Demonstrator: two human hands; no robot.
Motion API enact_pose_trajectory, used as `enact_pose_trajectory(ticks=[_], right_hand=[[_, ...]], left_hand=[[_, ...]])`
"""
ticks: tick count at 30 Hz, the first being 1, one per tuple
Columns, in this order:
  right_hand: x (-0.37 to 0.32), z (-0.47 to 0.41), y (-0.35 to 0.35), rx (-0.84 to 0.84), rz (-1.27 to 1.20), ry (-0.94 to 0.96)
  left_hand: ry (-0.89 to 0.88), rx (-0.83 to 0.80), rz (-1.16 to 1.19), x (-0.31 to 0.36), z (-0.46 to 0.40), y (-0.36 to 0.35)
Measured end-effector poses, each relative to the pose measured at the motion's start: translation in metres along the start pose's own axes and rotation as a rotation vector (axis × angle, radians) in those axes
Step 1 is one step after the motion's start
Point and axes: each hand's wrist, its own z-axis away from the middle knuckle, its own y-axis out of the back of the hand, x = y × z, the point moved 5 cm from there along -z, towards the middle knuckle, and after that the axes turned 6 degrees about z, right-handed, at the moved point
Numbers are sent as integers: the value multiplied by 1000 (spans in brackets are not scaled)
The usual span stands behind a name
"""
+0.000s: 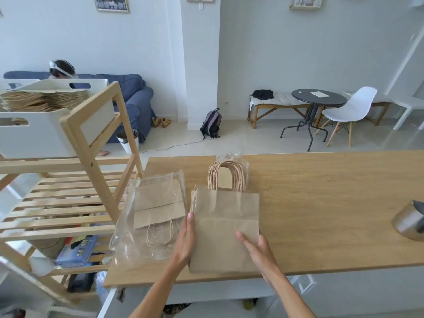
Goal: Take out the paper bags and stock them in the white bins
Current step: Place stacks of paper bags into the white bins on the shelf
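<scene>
A stack of brown paper bags (226, 216) lies flat on the wooden table (321, 203), twine handles pointing away, with clear plastic wrap still around the handles. My left hand (184, 239) presses flat against the stack's left edge. My right hand (257, 246) grips its right side, thumb on top. To the left lies a clear plastic packet (151, 216) with more paper bags inside. A white bin (46, 131) on the wooden rack's top shelf at left holds several paper bags.
The slatted wooden rack (91, 171) stands against the table's left end, with boxes on its lower shelves. A metal object (410, 221) sits at the table's right edge. A person sits on a blue sofa (135, 97) behind the rack.
</scene>
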Motion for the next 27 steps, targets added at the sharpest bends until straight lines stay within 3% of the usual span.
enact_pose_trajectory(ticks=[6,11,15,27], right_hand=[[-15,23,-9,-103,-173,-5],[10,50,-7,-253,-200,-117],[26,57,-3,-281,-250,-225],[45,63,3,-40,-570,-382]], left_hand=[[56,-136,288,11,22,20],[85,-100,354,-8,56,30],[111,-84,382,-22,67,34],[223,-106,532,-42,77,31]])
